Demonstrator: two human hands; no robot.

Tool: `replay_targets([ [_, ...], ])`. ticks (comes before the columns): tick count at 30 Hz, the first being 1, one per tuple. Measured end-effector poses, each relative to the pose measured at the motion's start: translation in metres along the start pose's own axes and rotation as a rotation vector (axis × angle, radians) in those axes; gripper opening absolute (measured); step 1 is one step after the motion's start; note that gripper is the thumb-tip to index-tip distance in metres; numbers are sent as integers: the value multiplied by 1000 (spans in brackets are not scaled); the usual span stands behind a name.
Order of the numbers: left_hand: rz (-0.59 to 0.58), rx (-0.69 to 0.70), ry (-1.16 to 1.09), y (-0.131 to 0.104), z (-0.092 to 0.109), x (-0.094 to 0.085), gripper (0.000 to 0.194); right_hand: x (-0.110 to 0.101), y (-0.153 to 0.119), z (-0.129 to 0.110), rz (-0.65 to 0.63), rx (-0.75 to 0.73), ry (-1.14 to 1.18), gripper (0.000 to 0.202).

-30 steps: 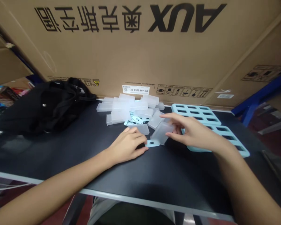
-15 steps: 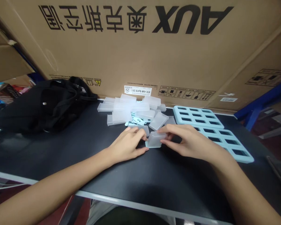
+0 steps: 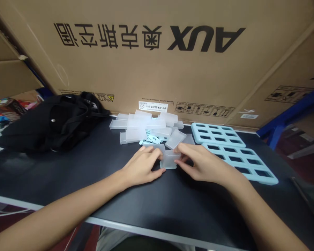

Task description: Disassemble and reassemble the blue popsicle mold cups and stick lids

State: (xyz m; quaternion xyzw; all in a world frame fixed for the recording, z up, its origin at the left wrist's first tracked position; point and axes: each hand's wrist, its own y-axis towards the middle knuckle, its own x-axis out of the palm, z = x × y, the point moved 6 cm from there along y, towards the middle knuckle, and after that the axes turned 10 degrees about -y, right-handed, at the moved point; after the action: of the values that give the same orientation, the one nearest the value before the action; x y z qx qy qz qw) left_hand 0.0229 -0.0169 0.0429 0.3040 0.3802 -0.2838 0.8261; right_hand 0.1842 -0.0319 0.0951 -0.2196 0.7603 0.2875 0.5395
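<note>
A small translucent plastic box [image 3: 170, 159] stands on the dark tabletop between my hands, with a thin pale-blue edge along its bottom. My right hand [image 3: 200, 161] pinches its right side between thumb and fingers. At the lower left edge of the box, my left hand [image 3: 142, 166] is curled with thumb and index finger on it; its other fingers are partly hidden. Just behind lies a pile of similar translucent boxes [image 3: 146, 122], some tilted over each other. Small light-blue plastic parts [image 3: 152, 138] show among them.
Two light-blue frames with rectangular openings, a far one [image 3: 195, 130] and a near one [image 3: 268, 179], lie to the right. A black bag [image 3: 49, 120] rests at the left. A big cardboard box [image 3: 136, 76] walls off the back; a blue metal post [image 3: 274, 130] stands at right.
The view has tilted up slightly. The box between my hands has turned a little, its broad side facing me more squarely. Both hands stay at it.
</note>
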Motion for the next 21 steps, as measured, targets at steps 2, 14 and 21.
replay_targets([
  [2,53,-7,-16,-1,1,-3,25,1,0,4,-2,57,123,9],
  [14,499,380,-553,-14,12,-28,46,23,6,39,66,78,-329,50],
  [21,274,435,-431,-13,21,-16,34,18,2,66,146,253,-473,26],
])
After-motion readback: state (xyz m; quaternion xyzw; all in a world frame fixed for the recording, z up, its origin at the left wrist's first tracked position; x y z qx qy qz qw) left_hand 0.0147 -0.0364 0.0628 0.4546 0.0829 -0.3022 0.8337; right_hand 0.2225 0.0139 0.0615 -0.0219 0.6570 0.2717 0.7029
